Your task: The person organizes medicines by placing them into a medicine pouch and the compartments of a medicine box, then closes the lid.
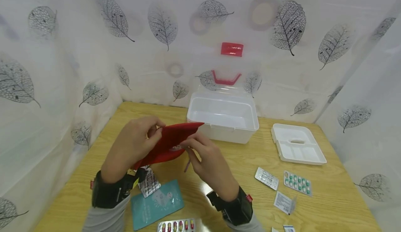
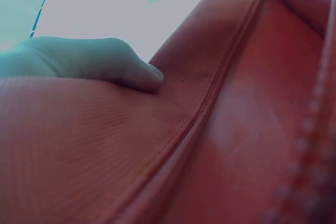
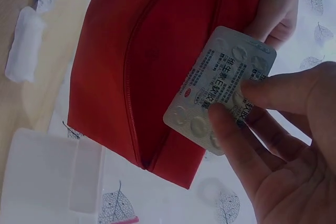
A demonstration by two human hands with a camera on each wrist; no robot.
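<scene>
My left hand (image 1: 133, 146) grips a red zip pouch (image 1: 175, 134) by its edge, the thumb lying on the fabric in the left wrist view. The pouch is tilted above the table, and its unzipped mouth gapes. Between thumb and fingers, my right hand (image 1: 210, 162) pinches a silver pill blister pack (image 3: 205, 98) with printed foil and round bumps. In the right wrist view the pack overlaps the open mouth of the pouch.
Beneath my hands lie a teal packet (image 1: 158, 204), a silver blister strip (image 1: 149, 183) and red-yellow capsules (image 1: 175, 225). A white box (image 1: 233, 134) stands behind, its tray (image 1: 300, 159) to the right. Blister packs (image 1: 297, 183) (image 1: 267, 178) and a small packet (image 1: 283, 202) lie right.
</scene>
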